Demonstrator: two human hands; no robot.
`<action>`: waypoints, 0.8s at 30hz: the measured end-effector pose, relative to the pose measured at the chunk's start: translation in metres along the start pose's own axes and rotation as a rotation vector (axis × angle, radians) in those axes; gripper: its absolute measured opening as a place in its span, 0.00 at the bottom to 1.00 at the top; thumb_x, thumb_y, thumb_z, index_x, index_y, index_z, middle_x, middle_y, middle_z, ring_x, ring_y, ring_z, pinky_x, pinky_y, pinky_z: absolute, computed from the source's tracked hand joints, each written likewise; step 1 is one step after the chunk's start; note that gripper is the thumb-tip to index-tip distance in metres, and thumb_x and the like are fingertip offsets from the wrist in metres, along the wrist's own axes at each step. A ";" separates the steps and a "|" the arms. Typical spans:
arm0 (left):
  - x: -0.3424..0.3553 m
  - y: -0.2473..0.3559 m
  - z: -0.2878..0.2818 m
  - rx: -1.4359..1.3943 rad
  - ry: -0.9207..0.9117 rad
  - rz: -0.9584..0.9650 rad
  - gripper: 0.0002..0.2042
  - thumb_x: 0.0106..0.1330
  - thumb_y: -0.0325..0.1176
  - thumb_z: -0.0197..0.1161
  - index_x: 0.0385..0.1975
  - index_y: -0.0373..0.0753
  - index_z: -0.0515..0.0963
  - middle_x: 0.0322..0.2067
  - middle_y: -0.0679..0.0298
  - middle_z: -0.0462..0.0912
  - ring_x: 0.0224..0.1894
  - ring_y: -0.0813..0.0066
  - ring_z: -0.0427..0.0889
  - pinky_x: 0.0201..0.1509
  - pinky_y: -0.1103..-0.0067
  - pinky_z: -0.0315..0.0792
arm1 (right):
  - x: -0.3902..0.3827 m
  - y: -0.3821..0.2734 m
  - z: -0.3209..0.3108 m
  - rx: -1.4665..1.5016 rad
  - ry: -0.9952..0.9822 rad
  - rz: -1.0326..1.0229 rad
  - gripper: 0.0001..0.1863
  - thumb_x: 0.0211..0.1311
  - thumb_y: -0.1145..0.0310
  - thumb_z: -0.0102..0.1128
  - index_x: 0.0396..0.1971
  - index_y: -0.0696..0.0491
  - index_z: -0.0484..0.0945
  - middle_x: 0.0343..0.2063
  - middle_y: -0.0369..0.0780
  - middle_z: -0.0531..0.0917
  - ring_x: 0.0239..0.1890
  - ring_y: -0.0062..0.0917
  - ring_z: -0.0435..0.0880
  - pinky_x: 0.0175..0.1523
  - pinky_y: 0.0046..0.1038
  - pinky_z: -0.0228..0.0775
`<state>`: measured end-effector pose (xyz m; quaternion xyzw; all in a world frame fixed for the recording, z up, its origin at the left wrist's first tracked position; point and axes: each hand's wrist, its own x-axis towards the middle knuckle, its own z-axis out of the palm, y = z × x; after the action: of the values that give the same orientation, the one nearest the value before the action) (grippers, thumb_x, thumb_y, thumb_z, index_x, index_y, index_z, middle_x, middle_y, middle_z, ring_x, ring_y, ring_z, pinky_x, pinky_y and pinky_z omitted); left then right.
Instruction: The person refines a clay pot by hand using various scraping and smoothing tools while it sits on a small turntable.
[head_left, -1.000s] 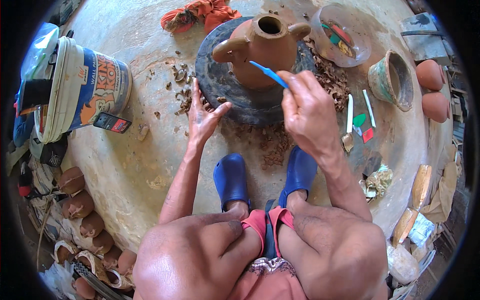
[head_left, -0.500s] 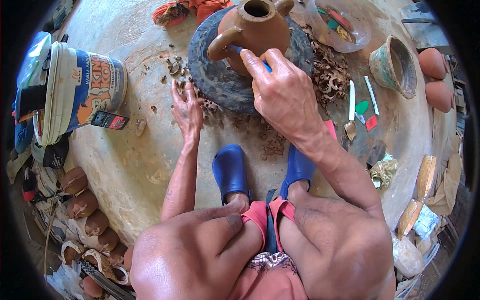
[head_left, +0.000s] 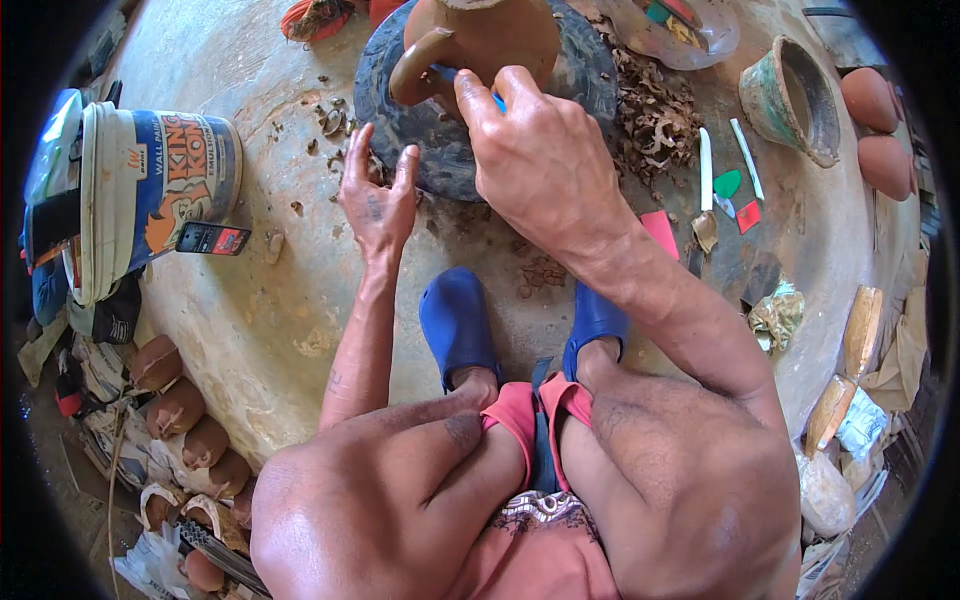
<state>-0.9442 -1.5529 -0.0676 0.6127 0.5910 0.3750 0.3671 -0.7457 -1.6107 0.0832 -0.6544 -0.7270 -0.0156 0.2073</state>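
Note:
A brown clay pot [head_left: 505,45] stands on a round dark turntable [head_left: 425,155] at the top, its upper part cut off by the frame. From its left side juts a curved clay arm [head_left: 410,78], like a handle or spout. My right hand [head_left: 550,160] is closed around a thin blue pen-like tool [head_left: 445,73], most of it hidden by my fingers. The tool's tip meets the pot beside the curved piece's inner side. At the turntable's near left edge, my left hand [head_left: 380,210] is open, thumb and fingers spread, holding nothing.
Clay shavings [head_left: 655,115] lie heaped right of the turntable. A plastic bowl [head_left: 690,35], a pot-shaped vessel [head_left: 793,105], white strips [head_left: 706,170] and small coloured pieces [head_left: 727,184] lie to the right. At left are a paint bucket [head_left: 160,190], a phone [head_left: 212,238] and several clay pots [head_left: 175,408].
The pot and turntable sit higher and further left in view, the pot's mouth now mostly out of frame. My left thumb has spread away from the fingers. The right hand keeps the tool at the pot.

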 end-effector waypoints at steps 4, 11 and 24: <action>0.006 0.026 -0.010 -0.155 0.058 0.145 0.32 0.66 0.33 0.78 0.70 0.35 0.75 0.67 0.51 0.81 0.68 0.57 0.81 0.67 0.64 0.78 | 0.006 0.004 0.000 0.084 -0.042 0.030 0.12 0.67 0.69 0.60 0.41 0.62 0.84 0.35 0.52 0.86 0.34 0.46 0.93 0.38 0.38 0.89; 0.011 0.085 -0.014 -0.332 -0.053 0.240 0.28 0.68 0.27 0.76 0.69 0.34 0.77 0.60 0.54 0.87 0.62 0.67 0.86 0.64 0.72 0.80 | 0.010 0.021 0.001 0.215 -0.047 0.010 0.09 0.63 0.71 0.61 0.39 0.59 0.84 0.37 0.51 0.89 0.38 0.48 0.92 0.45 0.45 0.88; 0.015 0.100 -0.011 -0.311 -0.069 0.221 0.21 0.73 0.19 0.69 0.65 0.27 0.79 0.55 0.53 0.89 0.56 0.72 0.87 0.62 0.77 0.80 | 0.006 0.024 0.023 0.847 0.027 0.132 0.11 0.64 0.76 0.57 0.42 0.62 0.84 0.34 0.54 0.88 0.40 0.53 0.89 0.48 0.48 0.82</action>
<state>-0.9094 -1.5407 0.0269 0.6222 0.4420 0.4787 0.4340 -0.7295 -1.5949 0.0581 -0.5564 -0.6231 0.2890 0.4677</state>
